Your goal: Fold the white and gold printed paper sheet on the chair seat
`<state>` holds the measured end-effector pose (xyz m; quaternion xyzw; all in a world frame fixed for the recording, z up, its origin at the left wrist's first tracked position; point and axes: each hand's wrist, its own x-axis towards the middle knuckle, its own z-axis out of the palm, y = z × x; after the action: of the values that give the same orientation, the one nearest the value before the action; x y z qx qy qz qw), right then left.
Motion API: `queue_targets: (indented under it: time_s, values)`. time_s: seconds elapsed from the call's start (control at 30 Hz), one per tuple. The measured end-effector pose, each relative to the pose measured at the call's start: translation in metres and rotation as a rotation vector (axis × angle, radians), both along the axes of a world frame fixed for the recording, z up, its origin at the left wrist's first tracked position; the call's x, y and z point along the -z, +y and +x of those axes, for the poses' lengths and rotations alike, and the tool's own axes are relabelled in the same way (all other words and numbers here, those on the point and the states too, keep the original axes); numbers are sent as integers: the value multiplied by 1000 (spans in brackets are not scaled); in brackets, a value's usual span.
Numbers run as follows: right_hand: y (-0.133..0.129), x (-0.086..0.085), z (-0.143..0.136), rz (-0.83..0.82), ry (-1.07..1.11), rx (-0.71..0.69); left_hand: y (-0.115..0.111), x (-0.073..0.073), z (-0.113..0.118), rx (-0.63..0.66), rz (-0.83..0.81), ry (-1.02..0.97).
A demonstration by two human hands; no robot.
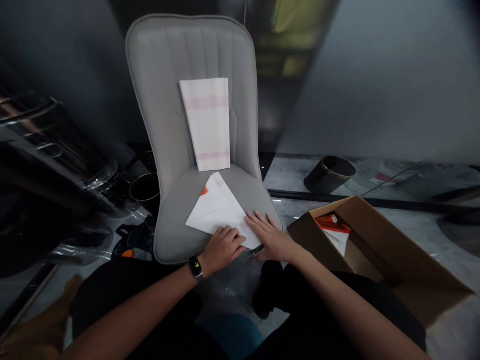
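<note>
A white folded paper point(216, 206) with an orange mark lies on the seat of a grey padded chair point(176, 220). My left hand point(222, 248), a dark watch on its wrist, rests with curled fingers on the paper's near corner. My right hand point(270, 237) lies flat, fingers spread, on the paper's right edge and the seat. A thin dark pen-like object point(256, 251) sits between the two hands at the seat's front edge. A white cloth with pink stripes point(207, 122) leans against the chair back.
An open cardboard box point(378, 250) with red-and-white papers inside stands on the floor to the right. A dark cylindrical bin point(330, 174) lies tipped behind it. Another round bin point(144, 187) and shiny metal furniture point(56, 150) stand at the left.
</note>
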<state>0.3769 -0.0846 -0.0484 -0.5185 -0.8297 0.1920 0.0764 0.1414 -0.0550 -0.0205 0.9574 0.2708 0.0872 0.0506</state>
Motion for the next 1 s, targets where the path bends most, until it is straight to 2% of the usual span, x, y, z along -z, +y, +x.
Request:
queue_targets:
  time_s: [0.13,0.3,0.47,0.57,0.77,0.9,1.0]
  values:
    - [-4,-3,17,-26,128,64,5,2,-1,-5,4,-56]
    - [2,-14,24,9,361,132,8,-3,-7,-55,-88,-168]
    - [10,-23,14,-10,552,128,8,-9,-22,-126,-234,-288]
    - [17,-23,3,-87,602,121,6,-9,-30,-159,-331,-357]
    - [35,-27,-8,-265,585,62,6,-1,-32,-276,-483,-440]
    - [43,-29,-13,-373,476,119,10,0,-23,-389,-564,-443]
    - [48,-29,-21,-367,366,187,14,-2,-18,-415,-619,-432]
